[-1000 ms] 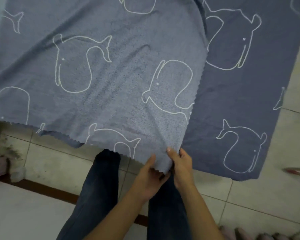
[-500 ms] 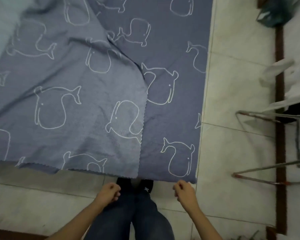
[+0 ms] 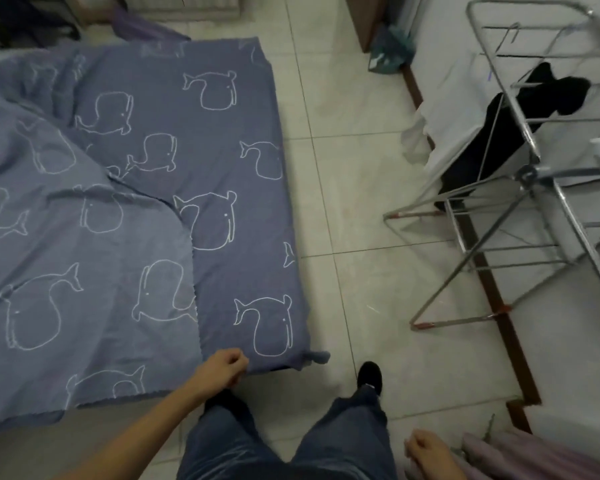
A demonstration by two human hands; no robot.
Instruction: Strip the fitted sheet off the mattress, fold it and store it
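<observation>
A blue-grey fitted sheet printed with white whale outlines covers a low mattress on the floor. A paler flap of it, underside up, lies folded over the left part and hangs past the near edge. My left hand is curled into a fist at the sheet's near edge, just right of the flap, and I see no cloth in it. My right hand is curled near my right thigh, away from the sheet, holding nothing. The near right corner of the sheet sticks out in a small nub.
A metal drying rack with a black garment stands on the right by the wall. Pale tiled floor runs between it and the mattress. My shoe is near the mattress corner. Purple cloth lies bottom right; a green bag sits far right.
Both hands let go of the pale flap's corner, which now lies on the mattress. My view and body have shifted right toward the near right corner, and the hands have moved apart.
</observation>
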